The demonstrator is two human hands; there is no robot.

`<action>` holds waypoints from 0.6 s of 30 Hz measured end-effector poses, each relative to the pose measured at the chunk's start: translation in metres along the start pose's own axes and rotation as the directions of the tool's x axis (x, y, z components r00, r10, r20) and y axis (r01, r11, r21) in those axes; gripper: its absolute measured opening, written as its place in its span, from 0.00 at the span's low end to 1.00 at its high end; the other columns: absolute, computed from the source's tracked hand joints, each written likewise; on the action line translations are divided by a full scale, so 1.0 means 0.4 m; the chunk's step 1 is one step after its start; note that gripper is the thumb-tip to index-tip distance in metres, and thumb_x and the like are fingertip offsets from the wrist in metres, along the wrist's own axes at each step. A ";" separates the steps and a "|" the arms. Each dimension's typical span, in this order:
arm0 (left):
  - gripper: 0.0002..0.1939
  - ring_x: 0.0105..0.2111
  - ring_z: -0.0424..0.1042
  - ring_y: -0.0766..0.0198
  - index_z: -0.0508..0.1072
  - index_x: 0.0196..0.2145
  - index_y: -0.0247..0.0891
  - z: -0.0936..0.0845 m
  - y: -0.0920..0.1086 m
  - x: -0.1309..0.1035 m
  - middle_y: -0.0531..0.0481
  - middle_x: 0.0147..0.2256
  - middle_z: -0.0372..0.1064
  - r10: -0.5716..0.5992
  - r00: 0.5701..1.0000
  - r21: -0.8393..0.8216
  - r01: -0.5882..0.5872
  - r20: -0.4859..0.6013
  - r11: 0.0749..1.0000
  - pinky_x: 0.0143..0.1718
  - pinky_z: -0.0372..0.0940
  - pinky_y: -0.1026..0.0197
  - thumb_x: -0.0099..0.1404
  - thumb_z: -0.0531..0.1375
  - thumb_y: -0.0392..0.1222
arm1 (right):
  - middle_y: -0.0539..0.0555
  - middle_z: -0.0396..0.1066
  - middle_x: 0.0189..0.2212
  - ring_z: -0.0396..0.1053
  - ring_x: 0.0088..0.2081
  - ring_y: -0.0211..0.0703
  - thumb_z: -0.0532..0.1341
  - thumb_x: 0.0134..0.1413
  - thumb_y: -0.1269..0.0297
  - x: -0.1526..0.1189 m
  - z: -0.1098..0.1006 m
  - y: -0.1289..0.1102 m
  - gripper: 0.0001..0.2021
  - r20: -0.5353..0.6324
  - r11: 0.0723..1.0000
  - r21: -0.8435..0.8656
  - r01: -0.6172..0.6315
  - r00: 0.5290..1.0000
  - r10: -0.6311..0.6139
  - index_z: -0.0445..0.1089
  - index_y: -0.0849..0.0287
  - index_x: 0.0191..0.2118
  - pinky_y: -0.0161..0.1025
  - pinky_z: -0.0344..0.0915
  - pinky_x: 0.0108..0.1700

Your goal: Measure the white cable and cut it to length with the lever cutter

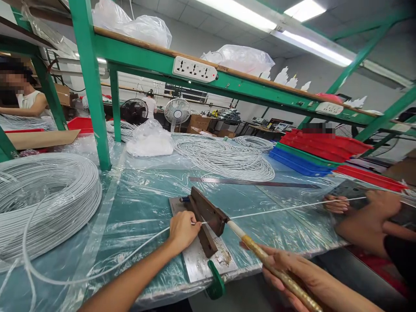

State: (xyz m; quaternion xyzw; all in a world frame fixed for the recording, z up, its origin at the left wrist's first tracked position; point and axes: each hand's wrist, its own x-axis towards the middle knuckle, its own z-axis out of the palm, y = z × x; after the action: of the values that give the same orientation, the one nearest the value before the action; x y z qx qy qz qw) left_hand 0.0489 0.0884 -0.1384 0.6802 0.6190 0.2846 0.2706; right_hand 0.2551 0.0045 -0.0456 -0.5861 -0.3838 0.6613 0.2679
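Observation:
My left hand point(183, 229) is closed, pinching a white cable point(130, 255) between thumb and fingers beside the brown metal blade of a lever cutter point(206, 212). The cable passes through the cutter and stretches on to the right. My right hand point(286, 273) is wrapped round the cutter's long handle point(260, 251), which is covered in gold tape and slants down toward me. Under the cutter is a pale base plate point(196, 262), with a green clamp point(214, 281) at the table edge. At the right, another person's hands point(364, 203) hold the cable's far stretch.
A large coil of white cable point(87, 203) lies at the left, feeding the strand. Behind are loose cable coils point(227, 158), a steel ruler point(256, 183) and stacked red and blue trays point(299, 162). A green shelf frame point(94, 86) rises over the plastic-covered table.

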 end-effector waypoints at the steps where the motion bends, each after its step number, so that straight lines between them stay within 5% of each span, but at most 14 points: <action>1: 0.07 0.31 0.69 0.61 0.73 0.26 0.39 0.000 0.001 0.002 0.50 0.28 0.72 0.005 1.000 0.009 -0.005 -0.001 1.000 0.28 0.51 0.64 0.57 0.59 0.43 | 0.43 0.57 0.15 0.50 0.10 0.27 0.61 0.41 0.59 0.001 0.006 0.004 0.31 0.013 0.999 0.015 -0.036 0.999 0.036 0.56 0.63 0.53 0.23 0.47 0.11; 5: 0.07 0.30 0.68 0.62 0.73 0.25 0.39 0.002 -0.001 0.009 0.52 0.26 0.71 0.020 1.000 0.037 -0.020 0.001 0.999 0.27 0.50 0.65 0.57 0.59 0.43 | 0.39 0.49 0.11 0.45 0.08 0.27 0.59 0.41 0.59 0.011 0.032 0.011 0.25 0.003 0.990 0.012 -0.141 0.990 0.141 0.56 0.59 0.47 0.23 0.39 0.09; 10: 0.07 0.31 0.69 0.62 0.72 0.25 0.39 0.004 -0.007 0.011 0.52 0.27 0.71 0.034 0.999 0.049 -0.034 -0.002 0.998 0.26 0.48 0.65 0.57 0.59 0.43 | 0.35 0.44 0.09 0.39 0.07 0.26 0.63 0.34 0.52 0.031 0.031 0.042 0.25 0.024 0.994 -0.100 -0.052 0.998 0.055 0.55 0.57 0.39 0.24 0.38 0.08; 18: 0.08 0.29 0.68 0.63 0.72 0.25 0.38 0.005 -0.009 0.009 0.53 0.24 0.68 0.031 1.000 0.028 -0.031 0.003 0.999 0.25 0.46 0.65 0.58 0.59 0.44 | 0.35 0.40 0.10 0.37 0.08 0.26 0.60 0.41 0.48 0.018 0.032 0.071 0.26 -0.022 0.980 -0.191 0.057 0.998 -0.063 0.56 0.59 0.44 0.26 0.37 0.10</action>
State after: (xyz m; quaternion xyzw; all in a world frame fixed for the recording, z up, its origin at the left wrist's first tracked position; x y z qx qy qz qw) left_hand 0.0483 0.0923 -0.1421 0.6939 0.6118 0.2793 0.2574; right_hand 0.2441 -0.0081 -0.0729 -0.6064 -0.4589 0.6050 0.2359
